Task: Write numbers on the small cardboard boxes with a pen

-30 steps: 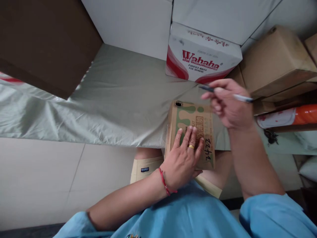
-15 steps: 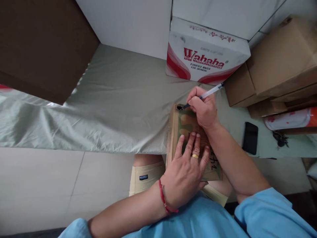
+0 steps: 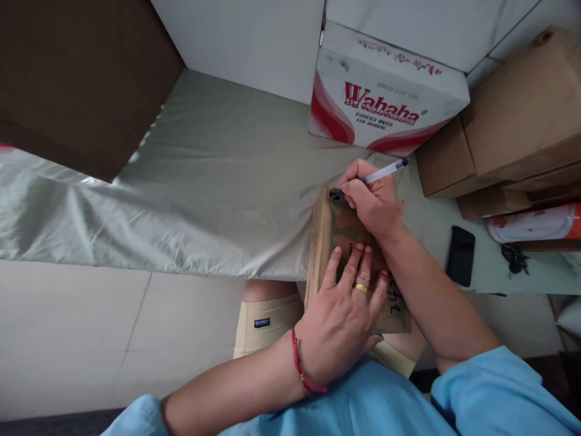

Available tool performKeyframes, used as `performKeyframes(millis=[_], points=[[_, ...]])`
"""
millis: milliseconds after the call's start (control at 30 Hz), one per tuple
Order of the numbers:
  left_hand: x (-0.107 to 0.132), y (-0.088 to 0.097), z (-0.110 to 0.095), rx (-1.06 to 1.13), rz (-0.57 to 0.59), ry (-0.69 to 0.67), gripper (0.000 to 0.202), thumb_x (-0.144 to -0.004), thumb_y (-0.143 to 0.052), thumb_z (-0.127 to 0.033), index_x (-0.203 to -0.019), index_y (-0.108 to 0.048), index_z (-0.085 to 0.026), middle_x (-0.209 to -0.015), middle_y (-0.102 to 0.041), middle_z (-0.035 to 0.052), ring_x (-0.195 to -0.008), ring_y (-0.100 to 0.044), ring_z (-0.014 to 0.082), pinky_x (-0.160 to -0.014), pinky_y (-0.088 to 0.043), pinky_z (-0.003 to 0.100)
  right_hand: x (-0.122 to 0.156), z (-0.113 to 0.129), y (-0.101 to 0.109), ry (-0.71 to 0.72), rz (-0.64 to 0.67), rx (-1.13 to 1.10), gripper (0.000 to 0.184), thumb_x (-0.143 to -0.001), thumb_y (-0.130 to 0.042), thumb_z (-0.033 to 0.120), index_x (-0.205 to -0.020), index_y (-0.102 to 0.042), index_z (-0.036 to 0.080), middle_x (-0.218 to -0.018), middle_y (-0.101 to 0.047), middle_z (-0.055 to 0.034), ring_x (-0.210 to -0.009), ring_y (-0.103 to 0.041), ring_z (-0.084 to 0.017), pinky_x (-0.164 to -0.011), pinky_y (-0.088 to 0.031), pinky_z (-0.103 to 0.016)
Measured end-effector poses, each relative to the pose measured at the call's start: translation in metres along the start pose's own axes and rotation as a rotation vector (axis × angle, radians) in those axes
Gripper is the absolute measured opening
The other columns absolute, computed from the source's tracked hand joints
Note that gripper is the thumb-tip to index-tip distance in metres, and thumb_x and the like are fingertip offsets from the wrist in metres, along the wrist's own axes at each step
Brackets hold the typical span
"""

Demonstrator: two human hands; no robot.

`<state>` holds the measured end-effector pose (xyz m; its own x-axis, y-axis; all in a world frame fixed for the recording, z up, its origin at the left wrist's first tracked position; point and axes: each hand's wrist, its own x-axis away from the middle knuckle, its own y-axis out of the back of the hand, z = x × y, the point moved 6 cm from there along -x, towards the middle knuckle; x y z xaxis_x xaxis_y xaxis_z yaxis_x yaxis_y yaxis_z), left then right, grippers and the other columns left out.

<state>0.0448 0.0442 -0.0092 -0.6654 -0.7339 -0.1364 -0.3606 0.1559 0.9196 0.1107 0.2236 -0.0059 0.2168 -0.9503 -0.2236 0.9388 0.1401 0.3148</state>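
My right hand [image 3: 374, 200] is closed around a pen [image 3: 385, 171] with a clear barrel and dark end. Its tip, mostly hidden by my fingers, is at a small dark patch or hole [image 3: 335, 195] in the top left corner of a cardboard box [image 3: 345, 221]. The box has a camouflage print and black handwriting, and it rests partly over my lap against the cloth-covered surface. My left hand [image 3: 342, 309], with a gold ring and a red cord bracelet, lies flat on the box with its fingers stretched out.
A white Wahaha water carton [image 3: 385, 103] stands behind the box. Brown cartons [image 3: 512, 121] are stacked at the right, near a black phone [image 3: 460, 255] and keys [image 3: 515, 259]. A large dark brown panel [image 3: 82, 79] juts in at upper left over the greenish cloth [image 3: 218, 181].
The pen has tilted flatter, and my right fingers have come closer to the dark corner patch. My left hand stays flat on the box. The whole view has shifted slightly.
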Motion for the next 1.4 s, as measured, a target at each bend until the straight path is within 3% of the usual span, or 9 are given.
performKeyframes(millis=[433,900,1167,1400], points=[[-0.001,0.003,0.000,-0.002,-0.013,-0.006,0.107,-0.080,-0.088,-0.069,-0.159,-0.051,-0.007,-0.171,-0.037,0.0385,-0.163,-0.036,0.0515,-0.132,-0.031,0.072,0.000,0.000,-0.002,0.012,0.017,0.008,0.019,-0.090,-0.058,0.020,-0.071,-0.053,0.023,-0.063,-0.045,0.0048,-0.060,-0.040,-0.011,-0.058,-0.031,-0.026],[-0.002,0.002,-0.001,0.022,0.008,-0.008,0.105,-0.081,-0.089,-0.067,-0.159,-0.050,-0.006,-0.171,-0.034,0.0402,-0.165,-0.031,0.0522,-0.133,-0.027,0.073,-0.001,0.006,0.010,0.055,-0.099,0.183,0.025,-0.090,-0.053,0.023,-0.065,-0.046,0.023,-0.059,-0.041,0.0054,-0.059,-0.038,-0.011,-0.060,-0.031,-0.028],[-0.001,0.003,0.000,0.030,-0.006,-0.004,0.106,-0.081,-0.089,-0.067,-0.159,-0.050,-0.007,-0.171,-0.035,0.0395,-0.164,-0.033,0.0516,-0.132,-0.029,0.072,0.000,0.001,0.020,0.119,-0.271,0.220,0.027,-0.095,-0.052,0.025,-0.068,-0.045,0.025,-0.060,-0.042,0.0047,-0.058,-0.040,-0.012,-0.060,-0.033,-0.028],[-0.002,0.004,0.000,0.020,0.001,-0.006,0.105,-0.081,-0.089,-0.067,-0.158,-0.051,-0.008,-0.171,-0.036,0.0383,-0.165,-0.033,0.0509,-0.132,-0.030,0.072,-0.002,-0.002,0.019,0.116,-0.243,0.238,0.028,-0.098,-0.053,0.022,-0.070,-0.047,0.024,-0.061,-0.042,0.0054,-0.057,-0.041,-0.012,-0.060,-0.035,-0.028]])
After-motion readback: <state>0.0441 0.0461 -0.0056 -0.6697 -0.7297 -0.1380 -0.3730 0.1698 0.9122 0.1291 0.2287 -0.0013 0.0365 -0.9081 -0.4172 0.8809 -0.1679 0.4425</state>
